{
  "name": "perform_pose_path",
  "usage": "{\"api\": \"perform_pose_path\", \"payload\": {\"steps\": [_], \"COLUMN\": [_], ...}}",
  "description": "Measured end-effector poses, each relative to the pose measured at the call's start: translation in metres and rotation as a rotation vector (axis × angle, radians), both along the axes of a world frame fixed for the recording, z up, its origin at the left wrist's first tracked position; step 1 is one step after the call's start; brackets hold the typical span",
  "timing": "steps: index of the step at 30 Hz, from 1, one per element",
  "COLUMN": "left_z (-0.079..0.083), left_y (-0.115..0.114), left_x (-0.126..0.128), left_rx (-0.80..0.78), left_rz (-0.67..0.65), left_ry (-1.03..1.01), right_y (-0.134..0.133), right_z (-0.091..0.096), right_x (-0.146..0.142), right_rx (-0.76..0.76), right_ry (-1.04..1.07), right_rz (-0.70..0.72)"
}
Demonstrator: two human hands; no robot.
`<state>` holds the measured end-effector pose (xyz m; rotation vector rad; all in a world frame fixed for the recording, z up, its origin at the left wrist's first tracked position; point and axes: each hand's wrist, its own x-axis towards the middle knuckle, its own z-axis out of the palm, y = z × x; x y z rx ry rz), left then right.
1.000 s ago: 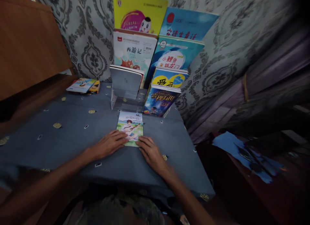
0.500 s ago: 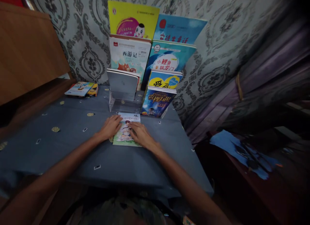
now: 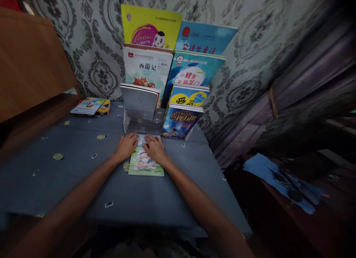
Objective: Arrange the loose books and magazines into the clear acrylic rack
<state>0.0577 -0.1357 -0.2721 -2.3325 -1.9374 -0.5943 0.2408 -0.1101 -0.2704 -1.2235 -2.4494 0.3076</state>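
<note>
A thin green picture book [image 3: 144,164] lies flat on the grey-blue tablecloth [image 3: 83,169], just in front of a clear acrylic book stand [image 3: 139,123]. My left hand [image 3: 126,146] rests on the book's far left corner, fingers together and lying flat. My right hand [image 3: 154,148] lies flat on the book's upper half, fingers stretched toward the stand. The stand's front left slot shows nothing in it; behind it stands a grey book [image 3: 139,98]. A dark blue book [image 3: 180,121] fills the front right slot.
More books stand in stepped rows behind: a yellow-blue one [image 3: 187,95], a white one [image 3: 147,67], a blue one [image 3: 194,70], a yellow one [image 3: 150,26]. Two small books [image 3: 90,106] lie at the table's far left. Patterned wall behind, curtain at right, wooden panel at left.
Both hands slid forward from the book's near edge to its far end by the stand. The book itself sits slightly closer to the stand.
</note>
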Motion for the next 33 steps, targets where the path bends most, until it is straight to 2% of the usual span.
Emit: {"api": "perform_pose_path", "payload": {"steps": [5,12,21,27,33], "left_z": [0.003,0.003,-0.008,-0.006,-0.005], "left_y": [-0.003,0.006,0.023,0.021,0.02], "left_x": [0.003,0.004,-0.004,-0.004,-0.005], "left_rx": [0.018,0.032,0.076,0.065,0.053], "left_rz": [0.067,0.065,-0.005,0.011,0.007], "left_ry": [0.064,0.13,0.065,0.066,0.052], "right_y": [-0.001,0.001,-0.003,-0.003,-0.004], "right_z": [-0.007,-0.021,-0.013,-0.004,-0.006], "right_x": [0.019,0.015,0.01,0.017,0.033], "right_rx": [-0.003,0.035,0.018,-0.016,-0.024], "right_ry": [0.047,0.092,0.056,0.031,0.072], "right_rz": [-0.138,-0.168,-0.218,-0.196,-0.152]}}
